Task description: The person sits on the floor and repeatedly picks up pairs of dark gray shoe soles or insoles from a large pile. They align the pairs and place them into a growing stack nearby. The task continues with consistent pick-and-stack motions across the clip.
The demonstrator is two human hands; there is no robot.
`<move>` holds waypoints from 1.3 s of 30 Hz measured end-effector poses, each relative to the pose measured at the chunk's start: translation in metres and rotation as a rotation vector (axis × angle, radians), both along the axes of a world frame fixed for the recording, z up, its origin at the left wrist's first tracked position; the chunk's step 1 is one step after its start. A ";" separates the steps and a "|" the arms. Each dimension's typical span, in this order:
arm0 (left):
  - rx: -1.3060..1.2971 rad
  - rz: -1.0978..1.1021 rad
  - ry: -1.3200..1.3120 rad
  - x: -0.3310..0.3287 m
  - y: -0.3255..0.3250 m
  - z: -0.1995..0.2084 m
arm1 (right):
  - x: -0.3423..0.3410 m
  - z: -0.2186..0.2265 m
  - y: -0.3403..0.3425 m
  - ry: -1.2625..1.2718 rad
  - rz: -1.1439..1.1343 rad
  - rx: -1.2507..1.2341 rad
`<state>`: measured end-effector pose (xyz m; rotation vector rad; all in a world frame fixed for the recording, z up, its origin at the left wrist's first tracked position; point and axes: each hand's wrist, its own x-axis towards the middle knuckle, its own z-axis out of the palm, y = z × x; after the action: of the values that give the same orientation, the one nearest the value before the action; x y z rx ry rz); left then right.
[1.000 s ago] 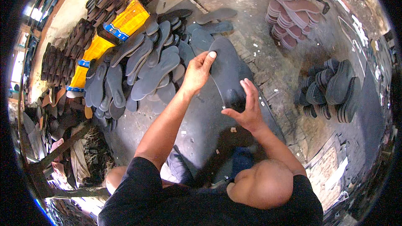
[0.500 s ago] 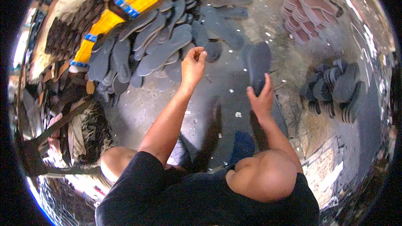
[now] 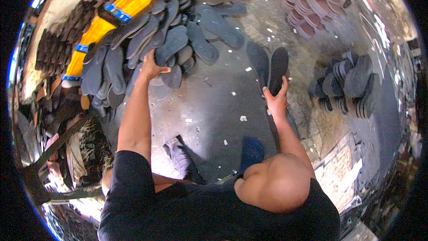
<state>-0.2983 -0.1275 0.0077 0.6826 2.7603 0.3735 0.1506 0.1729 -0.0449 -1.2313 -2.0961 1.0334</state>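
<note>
My right hand [image 3: 277, 100] grips the near end of a dark shoe sole [image 3: 278, 64], thumb on its left edge and fingers on the right. A second, blue-grey sole [image 3: 258, 60] lies close along its left side; whether my hand holds that one too, I cannot tell. At the front of a loose heap of grey soles [image 3: 117, 69], my left hand [image 3: 151, 68] is closed round the near end of a grey sole [image 3: 173, 44], its thumb stretched to the right. My fingertips there are partly hidden.
Yellow and blue sacks [image 3: 129, 2] lie behind the heap, with dark stacked soles [image 3: 62, 35] beyond. Reddish-brown soles [image 3: 312, 4] are piled at the far right, bundled dark soles [image 3: 352, 85] nearer. White scraps dot the dark floor [image 3: 209, 107]. A wooden beam [image 3: 60, 140] stands left.
My left hand has moved left to the heap and onto a grey sole there. My right hand keeps its sole, and a second sole now shows clearly beside it. The whole view has shifted slightly.
</note>
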 end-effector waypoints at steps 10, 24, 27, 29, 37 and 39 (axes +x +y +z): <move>-0.042 -0.676 0.163 0.157 0.087 0.037 | -0.006 0.013 -0.010 -0.106 0.101 0.153; 0.378 0.028 0.203 0.199 0.075 -0.016 | -0.017 0.000 -0.058 -0.134 0.331 0.229; 0.618 0.614 0.391 0.163 0.027 -0.055 | -0.027 0.005 -0.077 -0.093 0.401 0.214; 0.457 1.238 0.299 0.150 0.025 -0.051 | -0.025 0.002 -0.072 -0.099 0.380 0.213; 0.743 1.059 0.238 0.143 0.011 -0.035 | -0.043 0.008 -0.053 -0.106 0.385 0.198; 0.745 0.990 0.248 0.141 0.026 -0.029 | -0.039 0.008 -0.053 -0.114 0.375 0.206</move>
<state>-0.1573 -0.1016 -0.0210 -0.6526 2.9407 1.6334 0.1112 0.1201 -0.0372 -0.8328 -2.5144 0.8841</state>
